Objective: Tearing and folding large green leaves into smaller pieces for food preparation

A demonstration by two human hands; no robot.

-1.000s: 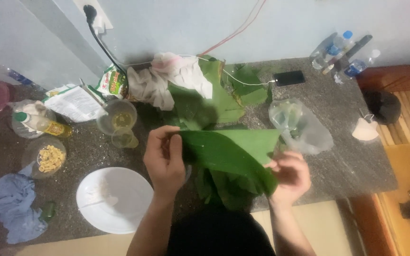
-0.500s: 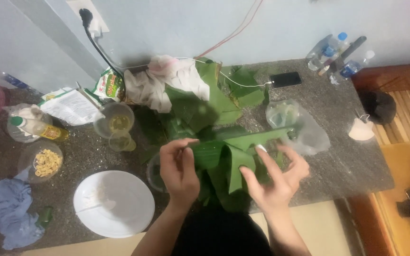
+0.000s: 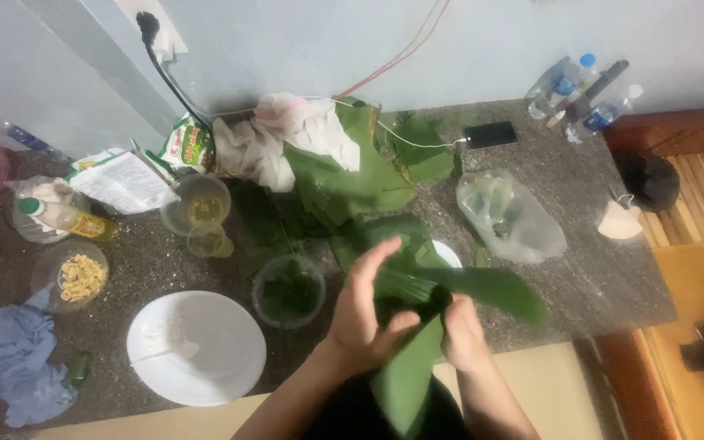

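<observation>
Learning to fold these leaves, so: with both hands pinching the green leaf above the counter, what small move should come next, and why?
Probably tuck the loose end over: the left hand and right hand pinch the banana leaf at its middle, while one long end juts right, unfolded.

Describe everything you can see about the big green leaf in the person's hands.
The leaf is long, smooth and deep green, with fine parallel ribs, and looks fresh and pliable. It is folded or rolled at the middle, where both hands close around it: the left hand wraps over the top, the right hand grips from the side. One end sticks out to the right over the speckled stone counter, the other hangs down toward the person. It is held above the counter, in front of a pile of similar leaves.
</observation>
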